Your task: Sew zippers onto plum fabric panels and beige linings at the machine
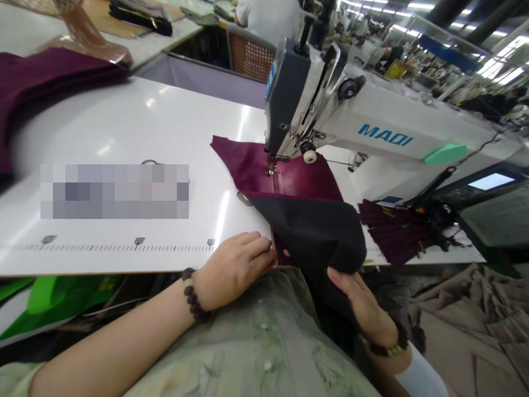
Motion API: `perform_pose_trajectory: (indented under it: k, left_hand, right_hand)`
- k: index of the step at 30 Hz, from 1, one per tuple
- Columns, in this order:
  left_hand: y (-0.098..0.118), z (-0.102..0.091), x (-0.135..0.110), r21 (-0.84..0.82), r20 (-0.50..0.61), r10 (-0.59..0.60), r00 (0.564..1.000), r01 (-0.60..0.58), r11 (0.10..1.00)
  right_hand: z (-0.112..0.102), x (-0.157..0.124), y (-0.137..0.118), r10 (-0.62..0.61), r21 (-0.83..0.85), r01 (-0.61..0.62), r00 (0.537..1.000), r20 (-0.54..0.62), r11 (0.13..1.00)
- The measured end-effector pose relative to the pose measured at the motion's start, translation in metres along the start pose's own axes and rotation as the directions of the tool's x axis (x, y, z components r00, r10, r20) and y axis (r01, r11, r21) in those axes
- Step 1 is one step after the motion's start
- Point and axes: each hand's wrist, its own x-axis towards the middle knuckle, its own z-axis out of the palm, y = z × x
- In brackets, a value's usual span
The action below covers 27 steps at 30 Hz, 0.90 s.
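A maroon fabric piece (248, 165) lies under the needle and presser foot (271, 170) of a white sewing machine (384, 127). Its near part is turned over, showing a black underside (318, 226) that hangs past the table's front edge. My left hand (235, 267) rests at that edge, fingers curled together at the left border of the fabric; their tips are partly hidden. With the thumb on top and the fingers behind, my right hand (363, 306) grips the black side. A bead bracelet circles each wrist.
Pleated maroon pieces with zippers (392, 234) lie right of the machine. Stacked maroon fabric (53, 82) is at the far left. A printed ruler (138, 245) runs along the white table (185, 138). Brown cloth (475, 320) heaps at lower right. A person (268, 19) sits beyond.
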Motion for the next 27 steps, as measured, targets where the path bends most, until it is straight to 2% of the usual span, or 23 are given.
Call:
perform_pose_trajectory:
  k: [6, 10, 14, 19, 23, 25, 27]
  left_hand:
    - [0.002, 0.001, 0.002, 0.023, -0.041, 0.068, 0.997, -0.068, 0.997]
    - [0.001, 0.001, 0.001, 0.000, -0.009, 0.084, 0.996, -0.084, 0.996]
    - [-0.001, 0.001, -0.001, -0.009, 0.016, 0.092, 0.996, -0.092, 0.996]
    - [-0.002, 0.001, -0.003, -0.039, 0.049, 0.070, 0.996, -0.068, 0.997]
    - [0.000, 0.006, -0.002, -0.074, 0.095, 0.050, 0.994, -0.043, 0.996]
    - [-0.001, 0.003, -0.002, -0.078, 0.142, 0.037, 0.989, -0.026, 0.997]
    - [-0.006, -0.010, -0.001, -0.114, 0.224, 0.035, 0.974, -0.010, 0.993]
  right_hand:
    - [0.003, -0.001, -0.001, -0.012, 0.027, 0.012, 1.000, 0.007, 1.000]
    - [0.002, 0.000, -0.002, -0.080, -0.090, 0.085, 0.995, 0.059, 0.992]
    - [0.002, 0.003, -0.011, -0.172, -0.229, 0.208, 0.971, 0.168, 0.951]
    - [0.004, 0.006, -0.024, -0.268, -0.343, 0.379, 0.906, 0.328, 0.860]
    - [0.005, 0.009, -0.029, -0.317, -0.439, 0.493, 0.852, 0.416, 0.751]
    - [0.006, 0.009, -0.032, -0.383, -0.482, 0.587, 0.802, 0.458, 0.651]
    - [0.008, 0.010, -0.036, -0.461, -0.511, 0.698, 0.715, 0.525, 0.501]
